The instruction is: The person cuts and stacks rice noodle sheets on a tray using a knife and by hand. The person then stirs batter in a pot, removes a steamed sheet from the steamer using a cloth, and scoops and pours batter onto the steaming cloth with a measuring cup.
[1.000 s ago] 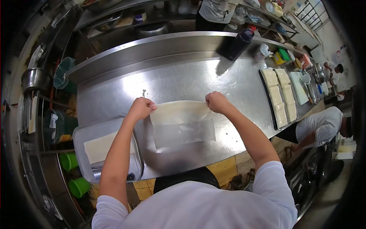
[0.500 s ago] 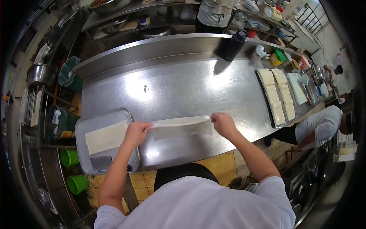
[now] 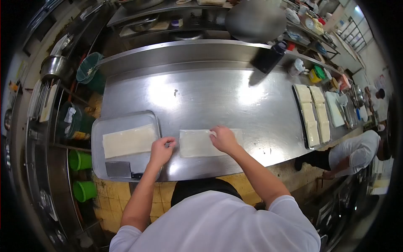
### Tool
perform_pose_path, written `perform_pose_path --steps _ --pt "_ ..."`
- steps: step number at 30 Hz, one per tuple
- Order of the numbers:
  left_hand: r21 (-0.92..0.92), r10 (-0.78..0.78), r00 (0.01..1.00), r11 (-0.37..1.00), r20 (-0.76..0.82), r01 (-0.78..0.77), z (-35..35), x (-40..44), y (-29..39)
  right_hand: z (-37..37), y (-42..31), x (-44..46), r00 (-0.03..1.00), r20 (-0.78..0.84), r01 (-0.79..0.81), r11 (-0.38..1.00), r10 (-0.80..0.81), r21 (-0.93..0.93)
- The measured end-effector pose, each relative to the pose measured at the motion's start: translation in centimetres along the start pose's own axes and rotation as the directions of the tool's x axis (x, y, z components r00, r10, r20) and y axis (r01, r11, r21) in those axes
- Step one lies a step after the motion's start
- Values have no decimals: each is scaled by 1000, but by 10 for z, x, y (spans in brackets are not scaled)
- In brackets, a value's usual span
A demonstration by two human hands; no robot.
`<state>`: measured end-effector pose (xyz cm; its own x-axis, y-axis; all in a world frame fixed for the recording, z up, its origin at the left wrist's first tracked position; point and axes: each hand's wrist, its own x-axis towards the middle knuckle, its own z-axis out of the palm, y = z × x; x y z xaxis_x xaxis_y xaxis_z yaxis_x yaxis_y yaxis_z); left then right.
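Note:
A thin, pale, translucent sheet (image 3: 195, 145) lies flat on the steel table in front of me. My right hand (image 3: 222, 138) is over its upper middle, fingers bent and bunched, with a whitish bit of the sheet at the fingertips. Just off the sheet's left end, my left hand (image 3: 163, 149) hovers by the tray's right rim, its thumb and fingers slightly apart and nothing between them. The clear plastic tray (image 3: 97, 138) holds a pale rectangular dough sheet (image 3: 128, 141). Below that dough rests a broad metal blade (image 3: 118, 169) with a dark handle.
At the right end of the table (image 3: 197, 105) stands a dark tray with two rows of pale dough pieces (image 3: 308, 113). A dark bottle (image 3: 270, 59) and a green-lidded yellow tub (image 3: 317, 74) stand along the back. A co-worker (image 3: 352, 151) bends at the right.
The sheet was stretched between both hands above the table; now it lies flat. My right hand has moved left, onto the sheet's middle. My left hand has let go of its left end.

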<state>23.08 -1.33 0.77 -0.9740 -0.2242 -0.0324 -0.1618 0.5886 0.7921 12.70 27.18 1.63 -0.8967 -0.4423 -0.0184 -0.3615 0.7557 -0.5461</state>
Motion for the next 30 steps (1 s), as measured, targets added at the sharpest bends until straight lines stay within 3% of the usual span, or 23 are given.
perform_pose_path --steps 4,5,7,10,11,12,15,16,18,22,25,30 --pt "-107 -195 981 975 18 196 22 20 -3 58 -36 57 993 109 37 997 -44 66" --pt "-108 -221 975 969 29 223 28 25 -7 62 -42 65 983 180 35 999 -35 0" --pt "9 -104 994 994 -27 104 45 33 -20 70 -56 75 949 314 41 990 2 -132" --pt "215 65 994 976 -83 -46 55 31 -16 73 -55 77 937 346 93 987 -41 -133" --pt "286 120 989 954 -92 -89 54 29 -11 72 -52 74 943 318 132 987 -96 -94" --pt "251 53 999 967 -2 -51 55 31 -14 69 -49 70 947 285 169 984 -146 -56" --pt "187 65 990 978 121 -87 58 33 -18 55 -37 50 966 144 204 976 -213 78" --pt "107 -10 988 994 156 -7 57 32 -12 47 -34 40 973 87 203 971 -215 126" --pt "-36 -146 958 986 248 160 55 30 -1 25 -30 15 990 19 137 973 -143 186" --pt "66 -183 979 982 89 178 75 22 7 -4 -2 -47 998 58 -51 944 34 326" --pt "247 -167 986 955 -5 163 87 19 20 -15 19 -95 989 63 -151 902 137 405" --pt "377 -88 994 920 -65 106 96 15 53 -18 56 -153 947 88 -310 817 307 486"
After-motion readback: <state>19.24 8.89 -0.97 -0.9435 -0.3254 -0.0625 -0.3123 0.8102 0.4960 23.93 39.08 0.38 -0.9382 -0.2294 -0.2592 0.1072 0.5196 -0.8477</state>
